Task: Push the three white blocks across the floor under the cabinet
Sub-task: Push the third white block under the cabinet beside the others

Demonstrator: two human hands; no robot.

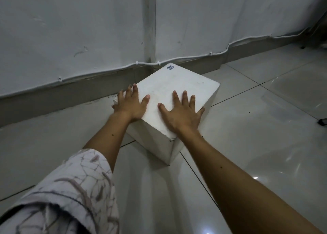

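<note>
One white block (169,85) stands on the tiled floor close to the wall's corner, with a small blue-printed sticker (170,67) on its far top corner. My left hand (131,104) lies on the block's left top edge, fingers spread and stretched past the edge, thumb on the top face. My right hand (182,111) lies flat on the top face near the right edge, fingers apart. Neither hand closes around anything. A small white corner (115,101) pokes out by my left hand. I see no other blocks and no cabinet.
A grey-white wall (70,30) with a grey skirting board (53,99) runs right behind the block. A white cable (194,56) is clipped along it. Glossy floor tiles (265,127) stretch to the right and toward me. A small dark object (323,121) lies at the right edge.
</note>
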